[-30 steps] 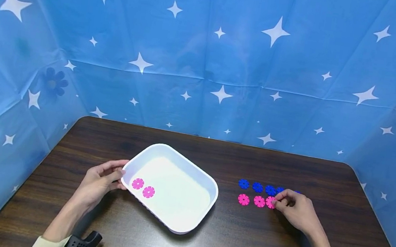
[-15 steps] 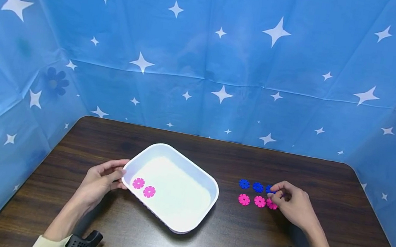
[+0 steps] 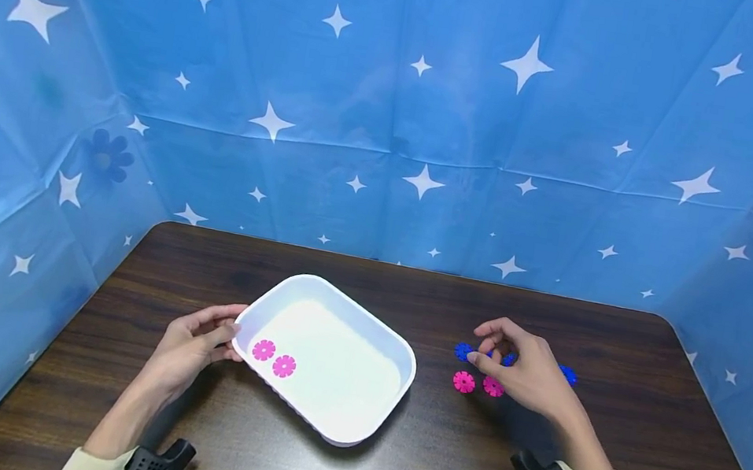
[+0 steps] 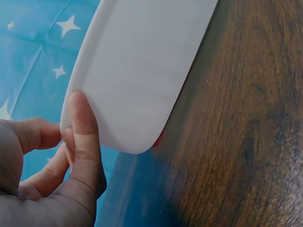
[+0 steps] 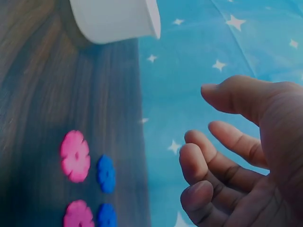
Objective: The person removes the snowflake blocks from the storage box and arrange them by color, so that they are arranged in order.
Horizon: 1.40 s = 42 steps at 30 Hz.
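Note:
My left hand [image 3: 193, 346] grips the left corner of a white plastic tray [image 3: 366, 313], thumb on one side of the rim and fingers on the other. Two pink flower-shaped discs [image 3: 284, 366] lie inside the tray near that corner. My right hand [image 3: 526, 370] hovers over rows of similar discs on the table, its thumb and fingers apart with nothing between them. A pink disc [image 3: 463, 381] and a blue disc [image 3: 463, 351] show left of it. In the right wrist view, pink discs [image 5: 75, 156] lie beside blue discs [image 5: 106, 173]; the hand hides several from the head view.
The dark wooden table [image 3: 390, 459] carries everything. Another blue disc [image 3: 568, 375] lies to the right of my right hand. A blue curtain with white stars [image 3: 393, 110] stands behind the table and along both sides.
My right hand has let go of a pink disc at the right of the pink row, then risen and moved left over the rows. The left hand and tray stay put.

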Each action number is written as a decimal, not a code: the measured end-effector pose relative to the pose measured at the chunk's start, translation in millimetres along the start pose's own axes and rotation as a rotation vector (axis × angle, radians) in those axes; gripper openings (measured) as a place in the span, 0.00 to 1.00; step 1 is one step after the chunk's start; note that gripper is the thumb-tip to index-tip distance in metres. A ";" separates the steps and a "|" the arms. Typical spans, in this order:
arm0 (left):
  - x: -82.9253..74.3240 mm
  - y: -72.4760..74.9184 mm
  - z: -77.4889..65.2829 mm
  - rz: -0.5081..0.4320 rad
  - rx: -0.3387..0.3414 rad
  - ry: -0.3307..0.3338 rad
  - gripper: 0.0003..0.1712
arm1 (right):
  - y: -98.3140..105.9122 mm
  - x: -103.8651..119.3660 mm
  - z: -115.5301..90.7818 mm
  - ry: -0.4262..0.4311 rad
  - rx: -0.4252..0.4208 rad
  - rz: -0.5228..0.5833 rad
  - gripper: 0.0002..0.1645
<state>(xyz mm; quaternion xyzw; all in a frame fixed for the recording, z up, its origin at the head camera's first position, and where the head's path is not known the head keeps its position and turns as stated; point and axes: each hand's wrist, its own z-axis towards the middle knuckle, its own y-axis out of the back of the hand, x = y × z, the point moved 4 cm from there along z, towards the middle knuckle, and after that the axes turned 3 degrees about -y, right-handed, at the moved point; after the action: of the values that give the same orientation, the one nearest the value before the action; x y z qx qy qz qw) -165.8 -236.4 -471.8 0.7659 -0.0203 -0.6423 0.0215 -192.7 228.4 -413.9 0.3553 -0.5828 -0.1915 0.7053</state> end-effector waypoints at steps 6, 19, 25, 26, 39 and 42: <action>-0.6 -0.6 0.3 0.003 0.001 0.004 0.26 | -6.8 24.2 12.5 0.062 0.031 0.017 0.21; -1.9 -0.2 -0.7 0.007 -0.008 0.007 0.25 | -30.4 74.5 40.5 0.177 0.135 0.059 0.27; -1.5 0.0 -0.2 0.007 -0.004 0.006 0.25 | -43.9 91.5 53.0 0.204 0.180 0.038 0.28; -1.4 0.0 -0.1 0.006 -0.004 0.006 0.26 | -46.3 94.4 54.8 0.210 0.190 0.035 0.29; -1.0 -0.2 0.1 0.003 -0.005 0.005 0.26 | -82.0 128.5 78.4 0.282 0.303 0.097 0.33; -0.8 -0.4 0.2 0.004 -0.005 0.000 0.26 | -91.1 134.2 83.3 0.311 0.327 0.099 0.35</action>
<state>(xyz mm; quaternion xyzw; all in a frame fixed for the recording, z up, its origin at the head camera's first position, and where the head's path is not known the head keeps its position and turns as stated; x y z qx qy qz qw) -166.2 -236.0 -471.1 0.7658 -0.0204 -0.6423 0.0248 -226.2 52.0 -382.1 0.4610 -0.5073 -0.0025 0.7281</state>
